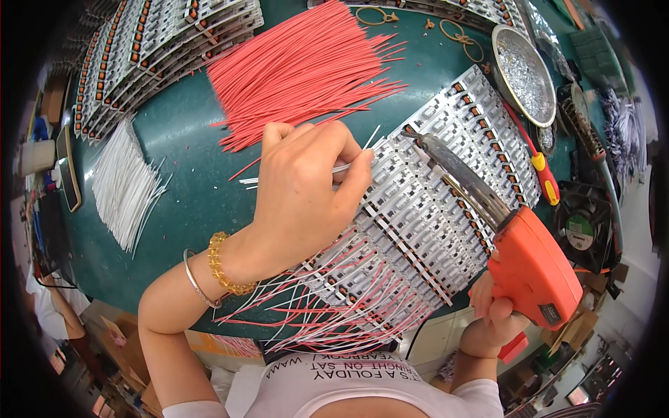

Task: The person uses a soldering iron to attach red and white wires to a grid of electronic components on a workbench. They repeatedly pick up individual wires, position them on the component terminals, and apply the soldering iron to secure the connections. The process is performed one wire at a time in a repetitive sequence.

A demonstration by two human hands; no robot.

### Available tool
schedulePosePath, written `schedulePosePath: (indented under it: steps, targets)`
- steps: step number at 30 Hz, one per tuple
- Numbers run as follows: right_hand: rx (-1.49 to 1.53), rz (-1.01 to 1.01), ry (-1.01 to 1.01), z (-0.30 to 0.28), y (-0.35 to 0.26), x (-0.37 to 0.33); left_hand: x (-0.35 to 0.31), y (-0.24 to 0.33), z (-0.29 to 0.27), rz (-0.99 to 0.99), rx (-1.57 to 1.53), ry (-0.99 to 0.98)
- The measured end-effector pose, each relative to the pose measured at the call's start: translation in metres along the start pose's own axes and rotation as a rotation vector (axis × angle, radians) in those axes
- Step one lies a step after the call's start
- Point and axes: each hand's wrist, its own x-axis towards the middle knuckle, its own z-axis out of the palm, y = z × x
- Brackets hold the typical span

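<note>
Left hand [306, 181] pinched thin white wires [341, 168] by upper-left edge of circuit-board panel [421, 184] | right hand [496, 308] wrapped round red soldering gun [535, 261], tip [410, 131] over panel | step: wire soldering, apparently | next move seemingly called for steady wire-to-tip alignment

Bright light glares on the tabletop [182, 120] (picture edges bend).
</note>
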Motion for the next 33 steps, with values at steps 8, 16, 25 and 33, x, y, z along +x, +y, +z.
schedulePosePath:
  steps: [8, 16, 25, 33]
  targets:
    - [0.044, 0.022, 0.080, -0.014, 0.011, -0.010, 0.002, 0.002, -0.003, 0.108, 0.040, 0.127]
    - [0.018, 0.049, 0.005, -0.015, 0.010, -0.014, 0.000, 0.007, 0.000, 0.060, -0.020, -0.034]
    - [0.095, 0.223, -0.023, -0.024, 0.005, -0.023, -0.001, 0.009, 0.004, 0.088, 0.021, 0.003]
    - [0.033, 0.006, 0.052, -0.016, 0.011, -0.020, -0.002, 0.008, 0.004, 0.093, 0.023, -0.004]
